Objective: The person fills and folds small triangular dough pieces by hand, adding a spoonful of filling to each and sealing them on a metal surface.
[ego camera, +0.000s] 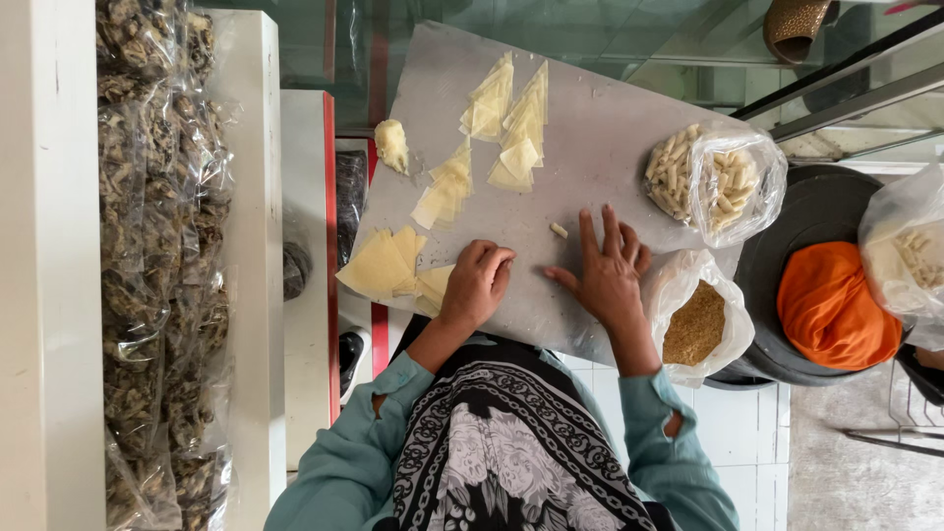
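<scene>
My left hand [474,285] lies curled on the grey board [600,128], fingers closed, its heel over the edge of a stack of thin yellow dough squares [379,264]. I cannot see anything inside the fist. Flat on the board to the right is my right hand [605,270], fingers spread. A small rolled dough piece [559,230] lies just beyond its thumb, apart from it. Farther up the board are cut yellow dough triangles [511,123] and a pale lump of filling [391,145].
A clear bag of rolled pale pieces [703,182] and a bag of brown crumbs [693,324] sit at the board's right edge. An orange cloth [826,305] lies on a black round pan. Another plastic bag [910,256] is far right. Bags of dark dried goods [157,246] line the left.
</scene>
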